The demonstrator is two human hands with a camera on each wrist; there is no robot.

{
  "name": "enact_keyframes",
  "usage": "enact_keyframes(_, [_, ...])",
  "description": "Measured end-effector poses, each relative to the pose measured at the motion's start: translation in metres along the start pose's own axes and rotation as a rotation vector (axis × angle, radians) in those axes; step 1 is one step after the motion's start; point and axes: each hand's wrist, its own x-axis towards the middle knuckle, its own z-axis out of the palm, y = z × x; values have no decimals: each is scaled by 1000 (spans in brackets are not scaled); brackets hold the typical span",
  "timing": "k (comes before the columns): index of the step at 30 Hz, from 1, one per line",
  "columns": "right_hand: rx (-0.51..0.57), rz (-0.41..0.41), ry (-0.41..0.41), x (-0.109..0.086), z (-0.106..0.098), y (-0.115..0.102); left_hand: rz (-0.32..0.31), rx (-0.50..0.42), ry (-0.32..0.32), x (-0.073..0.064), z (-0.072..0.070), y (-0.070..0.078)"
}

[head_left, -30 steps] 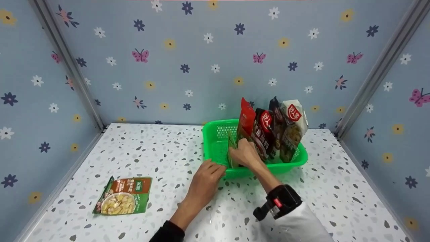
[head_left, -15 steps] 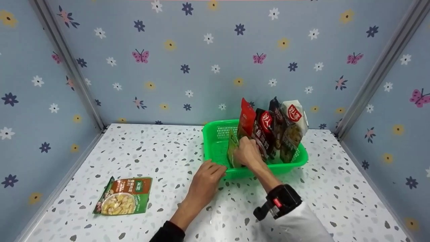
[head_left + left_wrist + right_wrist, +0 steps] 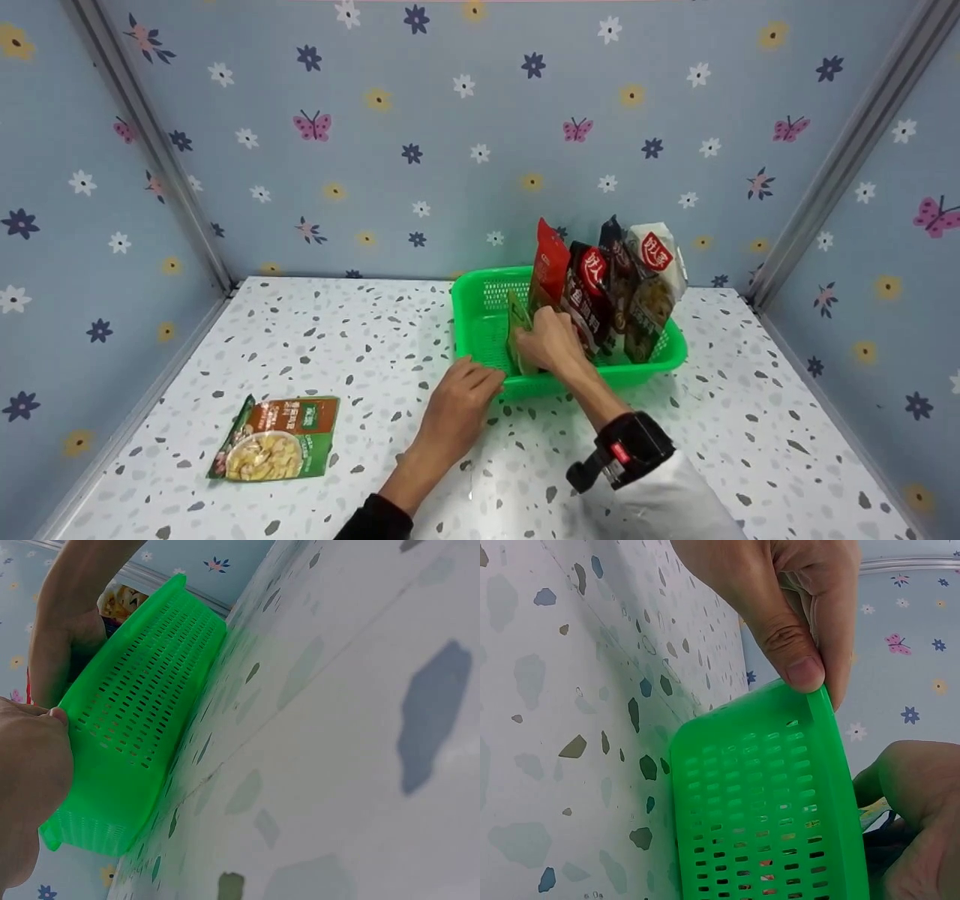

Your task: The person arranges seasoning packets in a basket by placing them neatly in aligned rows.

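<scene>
A green plastic basket (image 3: pixel 469 330) stands on the speckled table. My left hand (image 3: pixel 461 397) holds its front left rim; in the right wrist view, that thumb presses on the rim from outside. Inside the basket my right hand (image 3: pixel 553 341) has curled fingers at a green food packet (image 3: pixel 518 322) standing on edge, and seems to pinch it. Part of the packet is hidden by the hand. To the right, a red packet (image 3: pixel 550 262), a dark packet (image 3: pixel 589 292), another dark packet (image 3: pixel 616 255) and a white-topped packet (image 3: pixel 652 292) stand upright.
A green and brown food packet (image 3: pixel 277 439) with a bowl picture lies flat on the table at the left. Blue flowered walls (image 3: pixel 450 202) enclose the table (image 3: pixel 360 337) at the back and both sides.
My right hand and the green packet have shifted only slightly inside the basket, the packet's angle varying a little. My left hand keeps its place on the rim.
</scene>
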Motion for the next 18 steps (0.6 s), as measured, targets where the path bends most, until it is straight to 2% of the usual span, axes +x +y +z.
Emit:
enact_keyframes(9, [3,-7,17,-2,-1,-3,-7,1,-11,0,-1,0])
enact_keyframes(18, [19,-107,109,-14,-11,-4,-27,-11,-36,1,-3,3])
